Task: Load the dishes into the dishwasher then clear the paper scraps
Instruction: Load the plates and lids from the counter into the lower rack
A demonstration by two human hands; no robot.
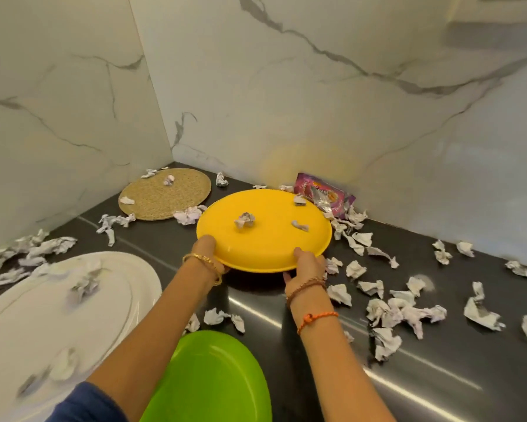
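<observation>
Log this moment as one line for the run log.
stage: lifting dish | left hand: grips yellow plate | right hand: grips plate | on plate: paper scraps | white platter, green plate: not loaded

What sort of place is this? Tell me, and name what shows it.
Most likely a home kitchen corner: a dark worktop against marble-look wall panels, with plates on it, such as the yellow plate both hands lift, and a woven placemat.
</observation>
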